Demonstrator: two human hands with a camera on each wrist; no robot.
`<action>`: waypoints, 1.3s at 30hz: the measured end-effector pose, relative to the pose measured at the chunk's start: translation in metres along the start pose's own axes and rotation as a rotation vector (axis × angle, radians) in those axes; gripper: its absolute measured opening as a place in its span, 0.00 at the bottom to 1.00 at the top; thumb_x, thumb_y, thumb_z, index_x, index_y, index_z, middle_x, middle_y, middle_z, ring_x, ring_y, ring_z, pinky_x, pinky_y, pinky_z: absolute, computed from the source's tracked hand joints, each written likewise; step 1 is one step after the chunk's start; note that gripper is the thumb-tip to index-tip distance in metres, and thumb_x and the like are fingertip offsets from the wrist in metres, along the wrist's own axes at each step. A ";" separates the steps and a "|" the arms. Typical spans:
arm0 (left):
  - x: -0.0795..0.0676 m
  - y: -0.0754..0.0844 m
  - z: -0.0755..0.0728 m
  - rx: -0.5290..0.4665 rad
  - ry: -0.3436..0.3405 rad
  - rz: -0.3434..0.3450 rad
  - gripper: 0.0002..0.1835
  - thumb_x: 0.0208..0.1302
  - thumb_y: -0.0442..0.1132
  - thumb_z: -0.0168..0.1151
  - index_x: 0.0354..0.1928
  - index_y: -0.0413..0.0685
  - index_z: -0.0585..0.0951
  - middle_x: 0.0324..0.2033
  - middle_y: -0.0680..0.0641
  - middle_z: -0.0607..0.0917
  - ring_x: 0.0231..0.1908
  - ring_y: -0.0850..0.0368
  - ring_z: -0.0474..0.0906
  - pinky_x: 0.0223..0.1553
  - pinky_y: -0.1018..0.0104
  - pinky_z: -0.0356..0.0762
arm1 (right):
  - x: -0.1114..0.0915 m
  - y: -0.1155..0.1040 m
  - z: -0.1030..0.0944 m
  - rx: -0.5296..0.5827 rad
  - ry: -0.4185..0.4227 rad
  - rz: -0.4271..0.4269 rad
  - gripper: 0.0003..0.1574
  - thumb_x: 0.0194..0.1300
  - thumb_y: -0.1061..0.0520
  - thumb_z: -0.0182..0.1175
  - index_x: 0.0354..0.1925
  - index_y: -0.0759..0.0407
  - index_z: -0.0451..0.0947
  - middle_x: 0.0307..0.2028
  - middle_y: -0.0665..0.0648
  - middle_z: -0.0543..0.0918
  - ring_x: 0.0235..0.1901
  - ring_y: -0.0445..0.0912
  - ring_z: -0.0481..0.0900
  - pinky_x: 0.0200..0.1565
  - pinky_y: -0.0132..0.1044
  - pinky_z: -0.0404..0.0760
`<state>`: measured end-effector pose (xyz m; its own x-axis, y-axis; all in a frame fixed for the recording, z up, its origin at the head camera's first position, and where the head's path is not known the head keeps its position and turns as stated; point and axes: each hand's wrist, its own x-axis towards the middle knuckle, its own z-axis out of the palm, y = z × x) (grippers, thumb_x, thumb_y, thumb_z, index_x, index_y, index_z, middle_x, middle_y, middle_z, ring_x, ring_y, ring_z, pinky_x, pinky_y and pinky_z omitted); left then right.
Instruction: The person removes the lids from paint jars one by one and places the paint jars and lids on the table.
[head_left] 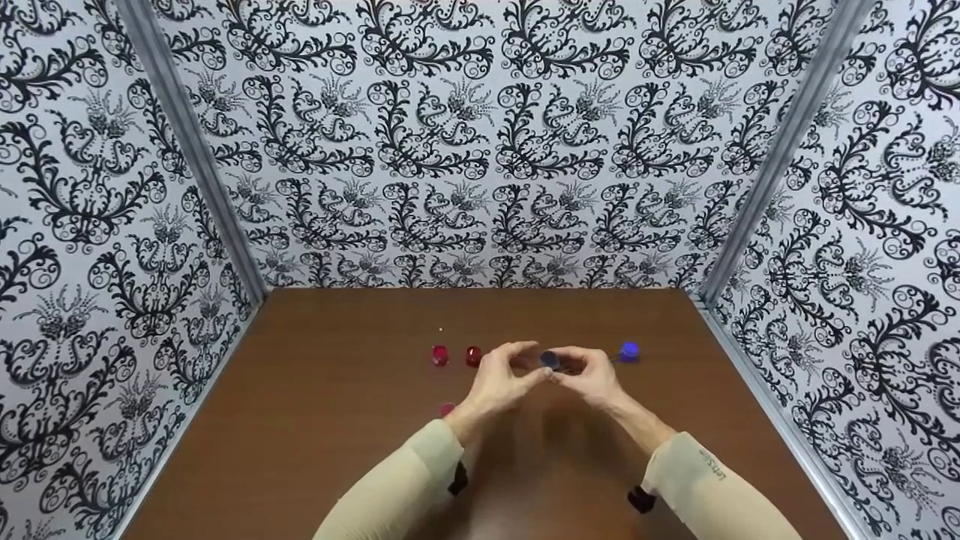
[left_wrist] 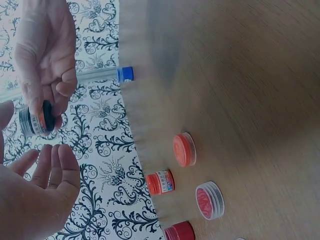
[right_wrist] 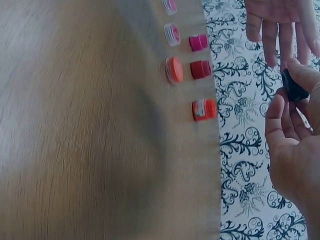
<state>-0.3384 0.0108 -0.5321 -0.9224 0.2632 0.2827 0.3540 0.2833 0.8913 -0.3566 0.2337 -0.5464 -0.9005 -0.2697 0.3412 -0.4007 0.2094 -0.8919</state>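
Pinching dark cylindrical labelled jar (head_left: 550,360) in right hand's grip (head_left: 595,377). Holding left hand's grip (head_left: 501,376) apart, just left of jar.

Dark jar (head_left: 550,361), black-scrolled white wallpaper (head_left: 480,150)

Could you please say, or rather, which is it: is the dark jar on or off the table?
Off the table: the right hand pinches the dark jar, seen against the patterned wall.

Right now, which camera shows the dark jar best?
Left wrist: it shows the dark jar side-on, with its label visible. Head shows it small between the hands, label unreadable; right wrist shows only a black part.
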 end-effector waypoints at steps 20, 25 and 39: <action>-0.001 0.001 -0.002 -0.031 0.065 0.097 0.20 0.72 0.38 0.77 0.61 0.38 0.90 0.48 0.41 0.87 0.48 0.49 0.92 0.53 0.62 0.92 | 0.003 -0.005 0.018 0.095 -0.131 -0.122 0.19 0.73 0.71 0.70 0.59 0.82 0.84 0.49 0.68 0.95 0.41 0.32 0.90 0.42 0.26 0.88; -0.002 0.002 -0.003 -0.032 0.084 0.051 0.20 0.71 0.40 0.78 0.61 0.39 0.91 0.47 0.41 0.87 0.46 0.51 0.93 0.51 0.65 0.92 | 0.003 -0.004 0.021 0.081 -0.125 -0.134 0.18 0.74 0.71 0.69 0.58 0.82 0.84 0.47 0.61 0.96 0.42 0.32 0.89 0.43 0.25 0.88; -0.005 0.003 0.011 -0.067 0.335 0.049 0.17 0.62 0.41 0.85 0.51 0.43 0.96 0.44 0.40 0.92 0.44 0.42 0.93 0.48 0.53 0.94 | 0.001 -0.006 0.041 0.004 0.089 -0.207 0.20 0.68 0.74 0.72 0.57 0.76 0.88 0.43 0.74 0.93 0.41 0.30 0.89 0.43 0.23 0.86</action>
<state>-0.3305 0.0208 -0.5349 -0.9079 -0.0459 0.4166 0.3985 0.2135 0.8920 -0.3482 0.1935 -0.5531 -0.8108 -0.2224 0.5415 -0.5777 0.1550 -0.8014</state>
